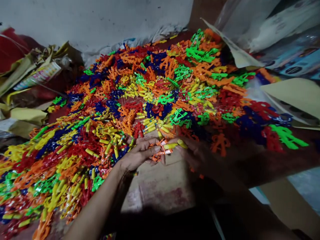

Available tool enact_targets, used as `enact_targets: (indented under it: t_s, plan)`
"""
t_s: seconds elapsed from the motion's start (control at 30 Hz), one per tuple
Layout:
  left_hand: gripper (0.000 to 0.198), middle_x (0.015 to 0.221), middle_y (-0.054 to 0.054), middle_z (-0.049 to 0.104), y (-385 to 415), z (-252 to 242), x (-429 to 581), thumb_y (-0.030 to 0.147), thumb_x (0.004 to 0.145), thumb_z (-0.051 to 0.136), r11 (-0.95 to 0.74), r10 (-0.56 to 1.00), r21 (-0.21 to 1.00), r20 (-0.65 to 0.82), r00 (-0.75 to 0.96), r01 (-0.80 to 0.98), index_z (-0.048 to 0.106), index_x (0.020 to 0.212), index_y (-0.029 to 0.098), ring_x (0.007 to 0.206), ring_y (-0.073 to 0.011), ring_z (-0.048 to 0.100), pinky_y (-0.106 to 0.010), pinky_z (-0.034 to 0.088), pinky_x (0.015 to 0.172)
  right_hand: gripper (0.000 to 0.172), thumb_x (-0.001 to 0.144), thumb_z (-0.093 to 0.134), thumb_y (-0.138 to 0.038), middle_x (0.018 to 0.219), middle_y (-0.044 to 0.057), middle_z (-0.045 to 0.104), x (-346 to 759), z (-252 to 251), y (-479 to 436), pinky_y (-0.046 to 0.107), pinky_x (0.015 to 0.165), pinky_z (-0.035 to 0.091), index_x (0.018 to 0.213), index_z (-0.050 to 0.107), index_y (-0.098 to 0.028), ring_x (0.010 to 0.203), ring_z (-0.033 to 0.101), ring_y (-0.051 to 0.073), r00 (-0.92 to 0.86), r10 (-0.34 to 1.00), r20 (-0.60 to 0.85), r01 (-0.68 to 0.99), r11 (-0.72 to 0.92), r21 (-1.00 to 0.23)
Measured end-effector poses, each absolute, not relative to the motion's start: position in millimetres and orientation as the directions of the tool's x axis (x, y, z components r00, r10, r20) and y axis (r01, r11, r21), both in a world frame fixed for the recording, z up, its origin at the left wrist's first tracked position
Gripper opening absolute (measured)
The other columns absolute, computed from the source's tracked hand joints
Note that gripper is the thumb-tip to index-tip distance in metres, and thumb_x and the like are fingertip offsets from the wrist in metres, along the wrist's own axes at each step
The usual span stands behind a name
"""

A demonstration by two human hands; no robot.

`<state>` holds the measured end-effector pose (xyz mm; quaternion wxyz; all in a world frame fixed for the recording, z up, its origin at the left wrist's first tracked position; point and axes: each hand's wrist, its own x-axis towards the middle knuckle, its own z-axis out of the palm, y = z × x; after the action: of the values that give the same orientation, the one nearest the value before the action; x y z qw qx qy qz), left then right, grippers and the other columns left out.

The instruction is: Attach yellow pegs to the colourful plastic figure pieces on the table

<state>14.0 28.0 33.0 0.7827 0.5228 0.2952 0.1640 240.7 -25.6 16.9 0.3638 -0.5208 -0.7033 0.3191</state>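
Note:
A big heap of small plastic toy pieces (160, 86) in red, orange, yellow, green and blue covers the surface. My left hand (138, 155) reaches in from the lower left, its fingers pinched on an orange plastic piece (162, 148) at the heap's near edge. My right hand (193, 151) comes from the right in shadow and pinches a yellow tube-shaped piece (176, 144) against the orange one. The two hands meet over a bare patch of the surface (160, 180).
Crumpled yellow paper and wrappers (30, 76) pile up at the far left. Cardboard sheets and printed plastic packaging (290, 56) lean at the right. A pale wall (100, 20) rises behind the heap. The foreground below my arms is dark.

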Motion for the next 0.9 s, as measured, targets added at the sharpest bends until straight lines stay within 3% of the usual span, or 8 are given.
enact_targets:
  t_s: [0.2,0.3,0.4,0.57,0.67,0.77,0.83,0.9]
  plan:
    - [0.041,0.082,-0.008,0.068,24,31,14,0.049,0.095,0.058,0.347,0.512,0.933,-0.27,0.816,0.091,0.065,0.112,0.013,0.063,-0.0097,0.052,-0.018,0.035,0.054,0.028,0.095,0.047,-0.036,0.084,0.003,0.07,242,17,-29,0.029,0.071,0.052,0.103,0.071,-0.023,0.076,0.065,0.018,-0.23,0.97,0.075,0.392,0.163,-0.906]
    - [0.043,0.081,-0.007,0.067,23,30,14,0.052,0.093,0.059,0.341,0.5,0.934,-0.277,0.82,0.108,0.064,0.114,0.014,0.063,-0.0103,0.053,-0.019,0.035,0.053,0.026,0.095,0.047,-0.038,0.063,-0.003,0.055,241,13,-28,0.026,0.057,0.045,0.099,0.067,-0.021,0.057,0.052,0.014,-0.303,0.953,0.026,0.267,0.111,-0.957]
    - [0.043,0.08,-0.004,0.067,23,33,14,0.055,0.09,0.061,0.313,0.499,0.934,-0.314,0.807,0.171,0.065,0.108,0.016,0.06,-0.0101,0.051,-0.02,0.034,0.053,0.027,0.096,0.042,-0.041,0.057,-0.005,0.044,241,5,-29,0.026,0.05,0.039,0.094,0.06,-0.021,0.051,0.044,0.013,-0.343,0.939,-0.028,0.197,0.043,-0.979]
    - [0.042,0.077,-0.002,0.066,17,42,23,0.057,0.091,0.058,0.16,0.572,0.915,-0.392,0.721,0.371,0.063,0.092,0.015,0.055,-0.0092,0.044,-0.022,0.032,0.053,0.023,0.092,0.047,-0.037,0.066,0.0,0.056,242,0,-29,0.03,0.06,0.043,0.075,0.053,-0.022,0.064,0.053,0.017,-0.292,0.956,-0.02,0.429,0.113,-0.896]
    - [0.042,0.068,0.001,0.059,13,44,28,0.056,0.094,0.052,0.151,0.616,0.89,-0.425,0.663,0.431,0.06,0.09,0.015,0.052,-0.009,0.041,-0.022,0.029,0.05,0.021,0.092,0.046,-0.033,0.073,0.004,0.064,239,3,-29,0.033,0.067,0.049,0.079,0.058,-0.022,0.071,0.06,0.02,-0.275,0.961,-0.027,0.571,0.141,-0.808]
    - [0.042,0.066,0.001,0.057,10,51,17,0.053,0.096,0.047,0.119,0.606,0.857,-0.463,0.647,0.502,0.06,0.085,0.015,0.052,-0.0094,0.042,-0.022,0.03,0.05,0.021,0.092,0.046,-0.028,0.086,0.008,0.071,230,7,-28,0.036,0.082,0.053,0.087,0.065,-0.02,0.087,0.067,0.023,-0.319,0.947,0.023,0.555,0.207,-0.806]
    - [0.039,0.071,-0.002,0.06,8,62,-1,0.049,0.097,0.046,0.022,0.605,0.771,-0.518,0.605,0.637,0.063,0.087,0.015,0.056,-0.0112,0.047,-0.023,0.032,0.053,0.023,0.094,0.045,-0.027,0.096,0.008,0.074,224,8,-27,0.034,0.092,0.052,0.095,0.068,-0.021,0.099,0.067,0.022,-0.379,0.922,0.08,0.476,0.268,-0.838]
    - [0.033,0.077,-0.004,0.064,6,79,-21,0.044,0.097,0.049,-0.138,0.7,0.539,-0.54,0.467,0.831,0.067,0.096,0.016,0.062,-0.0146,0.054,-0.024,0.033,0.056,0.024,0.095,0.046,-0.028,0.103,0.007,0.074,220,6,-24,0.033,0.095,0.051,0.1,0.069,-0.022,0.106,0.066,0.021,-0.348,0.927,0.14,0.458,0.298,-0.838]
